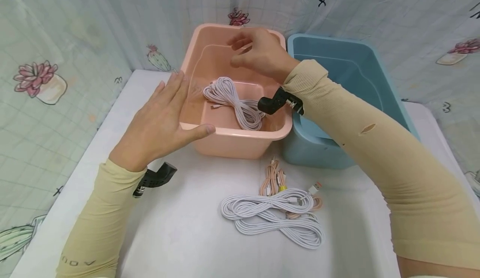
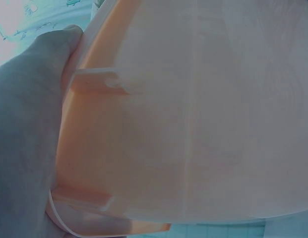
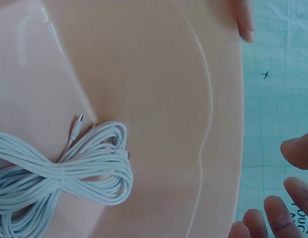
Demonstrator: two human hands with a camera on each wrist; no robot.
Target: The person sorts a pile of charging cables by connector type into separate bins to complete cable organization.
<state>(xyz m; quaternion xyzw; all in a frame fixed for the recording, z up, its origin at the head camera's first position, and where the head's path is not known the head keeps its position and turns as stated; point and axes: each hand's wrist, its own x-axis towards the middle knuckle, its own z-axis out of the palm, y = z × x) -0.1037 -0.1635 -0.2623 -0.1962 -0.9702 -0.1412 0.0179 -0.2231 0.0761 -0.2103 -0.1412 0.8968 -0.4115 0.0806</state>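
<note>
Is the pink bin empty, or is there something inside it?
Not empty: coiled white cable lies inside the pink bin.

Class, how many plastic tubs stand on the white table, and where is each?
2: the peach rectangular plastic tub, at the left hand, and the blue rectangular plastic tub to the peach one's right, partly hidden by the beige right sleeve.

A cable bundle (image 1: 237,103) lies in the left bin (image 1: 232,144), right bin (image 1: 318,157) close alongside; and in front, on the table (image 1: 180,228), more cables (image 1: 269,203), partly overlapping!
</note>
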